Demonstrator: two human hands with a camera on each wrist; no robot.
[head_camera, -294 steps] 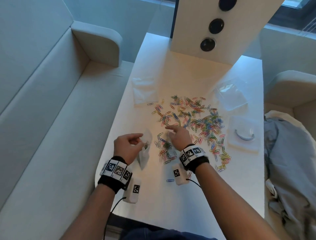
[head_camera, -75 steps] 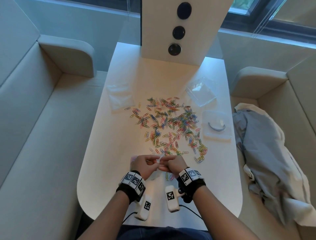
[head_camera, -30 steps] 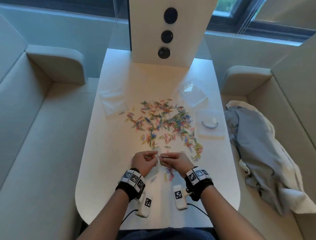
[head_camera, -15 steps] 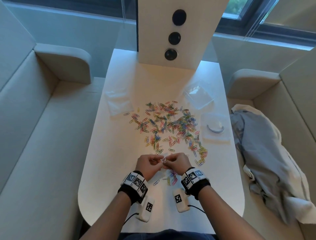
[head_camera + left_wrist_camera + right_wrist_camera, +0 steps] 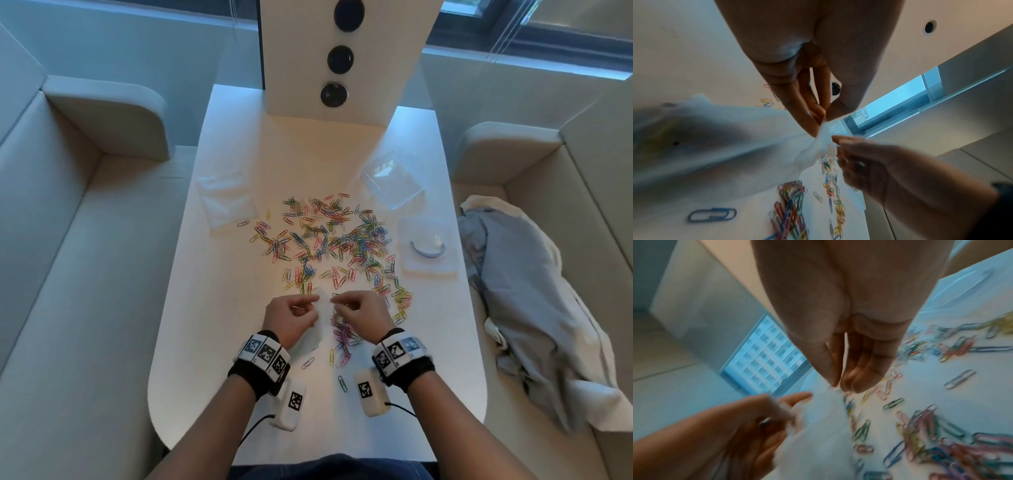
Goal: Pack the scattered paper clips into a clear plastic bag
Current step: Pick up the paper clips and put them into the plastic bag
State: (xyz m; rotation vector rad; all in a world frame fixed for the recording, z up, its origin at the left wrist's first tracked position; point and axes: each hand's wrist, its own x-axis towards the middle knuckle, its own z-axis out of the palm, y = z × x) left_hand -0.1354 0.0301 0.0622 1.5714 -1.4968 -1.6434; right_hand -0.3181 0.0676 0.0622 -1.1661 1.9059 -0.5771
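Lots of colorful paper clips (image 5: 337, 240) lie spread out flat on the white table. The clear plastic bag (image 5: 317, 329) hangs at the near edge of them, thin and crinkly. It may hold some clips already.

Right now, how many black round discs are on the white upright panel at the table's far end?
3, in a column on the panel: top disc, middle disc, bottom disc. The frame edge clips the top one; more may be hidden above.

white table (image 5: 212, 308), cream benches (image 5: 68, 274), window (image 5: 548, 20)
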